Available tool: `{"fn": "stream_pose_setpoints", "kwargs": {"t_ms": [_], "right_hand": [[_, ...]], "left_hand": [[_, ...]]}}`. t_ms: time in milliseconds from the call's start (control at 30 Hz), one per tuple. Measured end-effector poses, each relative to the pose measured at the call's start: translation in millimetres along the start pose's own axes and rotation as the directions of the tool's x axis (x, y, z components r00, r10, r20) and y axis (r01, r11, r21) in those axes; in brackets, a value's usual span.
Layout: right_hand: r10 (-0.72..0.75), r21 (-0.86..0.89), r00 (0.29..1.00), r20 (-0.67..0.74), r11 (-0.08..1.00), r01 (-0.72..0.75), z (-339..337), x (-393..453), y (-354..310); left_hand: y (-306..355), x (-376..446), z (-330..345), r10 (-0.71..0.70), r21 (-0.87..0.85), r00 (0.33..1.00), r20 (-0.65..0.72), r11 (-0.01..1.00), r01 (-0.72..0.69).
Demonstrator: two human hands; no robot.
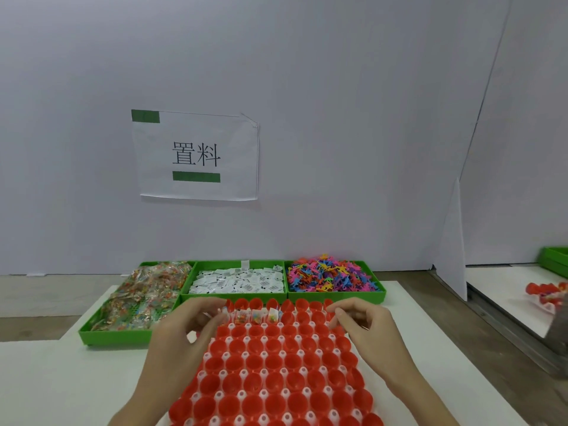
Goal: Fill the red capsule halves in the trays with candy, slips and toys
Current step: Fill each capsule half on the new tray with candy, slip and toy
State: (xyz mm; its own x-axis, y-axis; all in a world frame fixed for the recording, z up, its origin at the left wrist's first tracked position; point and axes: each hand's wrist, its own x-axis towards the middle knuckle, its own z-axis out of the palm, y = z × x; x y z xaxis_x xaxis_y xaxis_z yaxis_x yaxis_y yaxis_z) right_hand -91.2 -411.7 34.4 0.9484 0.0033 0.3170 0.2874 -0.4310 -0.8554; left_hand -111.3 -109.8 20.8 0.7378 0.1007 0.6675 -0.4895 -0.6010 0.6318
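At lower centre the tray of red capsule halves (276,364) is barely begun, only a few far-row cups holding candy packets (256,315), both the left hand (187,330) and right hand (359,321) loosely curled, grip unclear; the next packet probably needs the empty neighbouring cup.

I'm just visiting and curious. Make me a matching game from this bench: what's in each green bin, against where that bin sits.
Things:
1. candy packets
2. white slips
3. colourful toys
4. red capsule halves

Places:
A. middle green bin
B. white tray nearest the person
C. right green bin
D. left green bin

Pairs: 1-D, 2-A, 3-C, 4-B
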Motion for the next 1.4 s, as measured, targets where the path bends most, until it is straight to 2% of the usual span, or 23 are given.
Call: {"fn": "stream_pose_setpoints", "kwargs": {"t_ms": [167,300,533,667,967,1067,1133,1233,1300,1400], "right_hand": [[-0.095,-0.213,0.981,0.171,0.968,0.131,32.0,19.5,-18.9],[-0.157,-0.353,0.935,0.319,0.896,0.270,72.1,80.5,-37.5],[-0.042,-0.478,0.902,0.430,0.837,0.267,140.8,161.1,-30.2],[0.013,-0.542,0.891,0.454,0.798,0.264,159.6,168.6,-19.0],[0.021,-0.640,0.893,0.449,0.705,0.305,166.8,174.1,-21.9],[-0.006,-0.667,0.915,0.403,0.683,0.299,166.5,170.2,-21.7],[-0.045,-0.647,0.938,0.345,0.712,0.272,161.2,167.6,-20.8],[-0.084,-0.523,0.961,0.265,0.824,0.216,142.5,159.6,-25.1],[-0.101,-0.398,0.968,0.229,0.898,0.188,124.7,146.5,-32.7],[-0.127,-0.170,0.972,0.195,0.972,0.161,96.3,106.6,-43.2]], "left_hand": [[-14.9,-1.1,-12.9,0.065,0.001,0.998,0.003,0.998,-0.065],[-16.0,-1.9,-13.3,0.092,0.027,0.995,-0.033,0.995,-0.091],[-19.0,-6.0,-15.8,0.117,0.138,0.993,-0.028,0.984,-0.112],[-23.3,-3.2,-16.0,0.136,0.128,0.990,-0.046,0.983,-0.130],[-22.3,-4.1,-15.6,0.137,0.102,0.989,-0.047,0.986,-0.132],[-21.1,-3.8,-17.4,0.121,0.101,0.992,-0.047,0.988,-0.116],[-22.1,-3.8,-16.6,0.084,0.092,0.994,-0.065,0.993,-0.078],[-21.2,-5.0,-15.6,-0.026,0.019,0.996,-0.090,0.999,0.028],[-16.7,-5.7,-16.3,-0.143,-0.128,0.987,-0.075,0.983,0.133],[-4.1,-7.4,-16.4,-0.281,-0.372,0.958,0.053,0.885,0.280]]}}
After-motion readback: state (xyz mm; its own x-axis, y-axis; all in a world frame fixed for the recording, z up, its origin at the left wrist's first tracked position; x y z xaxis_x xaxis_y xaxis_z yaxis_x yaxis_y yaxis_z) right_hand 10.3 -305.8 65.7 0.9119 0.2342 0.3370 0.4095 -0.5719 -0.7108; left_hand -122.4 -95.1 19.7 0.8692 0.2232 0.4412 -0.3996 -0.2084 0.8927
